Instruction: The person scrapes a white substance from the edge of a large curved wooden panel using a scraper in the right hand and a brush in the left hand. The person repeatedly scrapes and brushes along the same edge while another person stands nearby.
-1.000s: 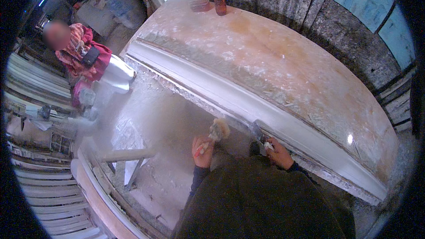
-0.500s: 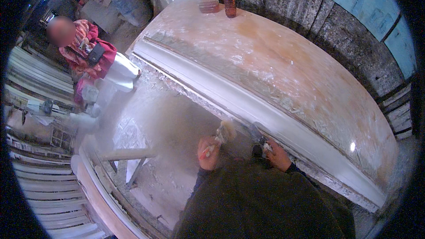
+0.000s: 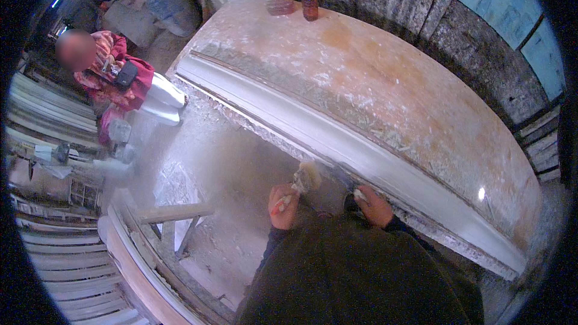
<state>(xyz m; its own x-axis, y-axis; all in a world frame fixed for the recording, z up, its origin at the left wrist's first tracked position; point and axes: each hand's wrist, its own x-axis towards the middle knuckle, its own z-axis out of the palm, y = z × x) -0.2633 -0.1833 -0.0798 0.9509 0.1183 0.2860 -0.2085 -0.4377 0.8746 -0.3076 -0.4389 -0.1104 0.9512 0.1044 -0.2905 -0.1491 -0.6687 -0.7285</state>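
Two bare hands work beside a long, white, ridged moulding (image 3: pixel 328 127) that lies along the near edge of a curved, tan, white-smeared desk (image 3: pixel 385 78). The left hand (image 3: pixel 283 206) is closed around a tool with a red-and-white handle (image 3: pixel 280 205), a pale beige lump (image 3: pixel 310 176) at its far end. The right hand (image 3: pixel 374 207) grips a whitish-handled tool (image 3: pixel 360 195), its dark end blurred near the moulding's edge. Beyond, a red-capped bottle of reddish-brown liquid (image 3: pixel 309 0) stands beside a clear plastic jug (image 3: pixel 279 1).
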